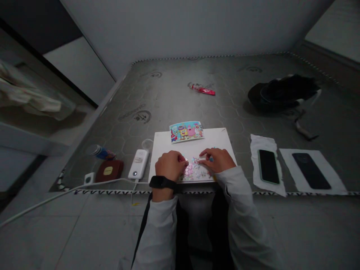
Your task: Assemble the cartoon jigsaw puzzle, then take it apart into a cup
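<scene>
A white board (219, 140) lies at the near edge of a grey mattress. A heap of small pastel puzzle pieces (194, 170) sits on its near part. My left hand (170, 165), with a black watch on the wrist, is curled with its fingertips on the left side of the heap. My right hand (218, 159) is curled too and pinches at pieces on the right side. What each pinch holds is too small to name. A colourful cartoon picture card (186, 131) rests on the board's far edge.
Left of the board lie a white power bank (138, 164) with a cable, a brown case (109, 171) and a can (99, 152). To the right, two dark phones (268, 166) (311, 170) lie on white paper. Farther back are a red wrapper (203, 89) and black clothing (284, 92).
</scene>
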Tool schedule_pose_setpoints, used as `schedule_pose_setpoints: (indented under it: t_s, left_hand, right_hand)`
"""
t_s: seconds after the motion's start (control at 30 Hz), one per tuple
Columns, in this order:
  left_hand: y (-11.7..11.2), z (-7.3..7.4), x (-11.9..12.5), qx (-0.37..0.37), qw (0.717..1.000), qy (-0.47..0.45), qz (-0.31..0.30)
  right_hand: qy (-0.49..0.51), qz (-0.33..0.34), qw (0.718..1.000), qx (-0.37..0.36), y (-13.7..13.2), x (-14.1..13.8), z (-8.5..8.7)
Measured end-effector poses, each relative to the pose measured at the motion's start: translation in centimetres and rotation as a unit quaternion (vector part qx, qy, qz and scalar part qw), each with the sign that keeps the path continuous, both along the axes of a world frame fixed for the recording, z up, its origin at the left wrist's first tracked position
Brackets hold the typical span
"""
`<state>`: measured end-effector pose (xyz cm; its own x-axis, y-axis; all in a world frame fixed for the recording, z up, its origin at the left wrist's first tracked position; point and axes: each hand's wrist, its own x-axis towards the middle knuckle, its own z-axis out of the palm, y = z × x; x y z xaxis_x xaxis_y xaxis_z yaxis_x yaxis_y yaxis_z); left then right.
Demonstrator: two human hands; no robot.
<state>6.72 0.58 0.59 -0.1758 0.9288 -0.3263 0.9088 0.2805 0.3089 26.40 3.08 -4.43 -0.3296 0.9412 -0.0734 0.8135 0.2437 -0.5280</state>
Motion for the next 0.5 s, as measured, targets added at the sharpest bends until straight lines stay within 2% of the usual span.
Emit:
schedule_pose_setpoints:
  t_s: [0.13,0.3,0.5]
  left_hand:
    - [-0.3,0.6,-0.2,-0.029,0.999,0.017,-0.016]
    - [-0.4,0.6,-0.1,-0.055,0.997,0.025,-0.041]
    - [-0.3,0.4,0.1,-0.047,0.998,0.023,-0.044]
  right_hand:
    - [-0.045,0.017,0.998,-0.038,-0.2,0.7,1.1]
    - [-0.078,0.062,0.991,-0.092,-0.3,0.8,1.3]
    - [-0.099,0.094,0.986,-0.098,-0.6,-0.2,1.9]
